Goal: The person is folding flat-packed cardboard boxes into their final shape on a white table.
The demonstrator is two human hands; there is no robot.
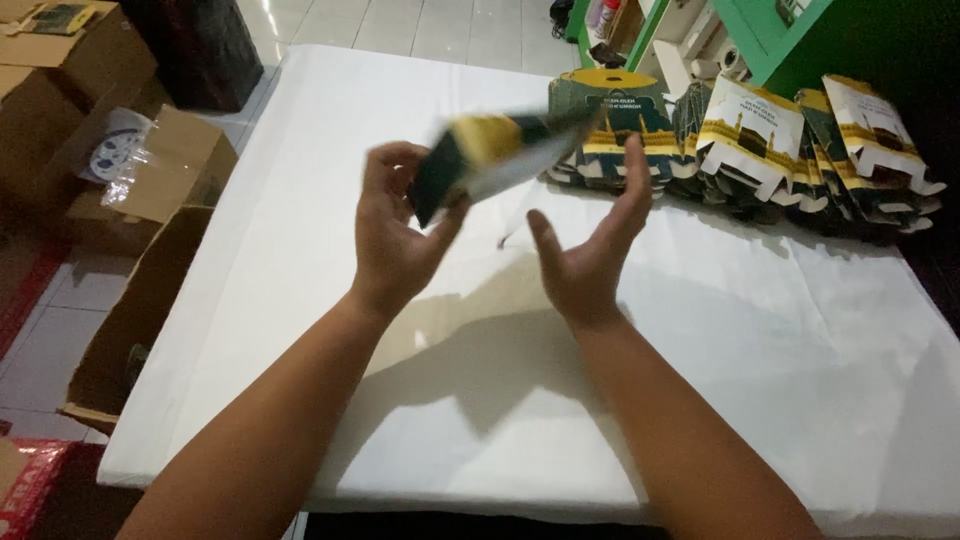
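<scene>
My left hand (392, 232) grips one end of a flat printed carton blank (497, 152), dark green, yellow and white, blurred and held above the white table (330, 130). My right hand (592, 240) is open beside it, palm turned left, fingers up, just under the carton's far end and not gripping it. A row of the same flat cartons (760, 140) lies overlapped along the table's far right edge.
Brown cardboard boxes (150, 170) stand on the tiled floor to the left, one open box (130, 320) against the table's left edge. A green shelf unit (780, 40) rises behind the carton row. A red box corner (25, 490) sits at bottom left.
</scene>
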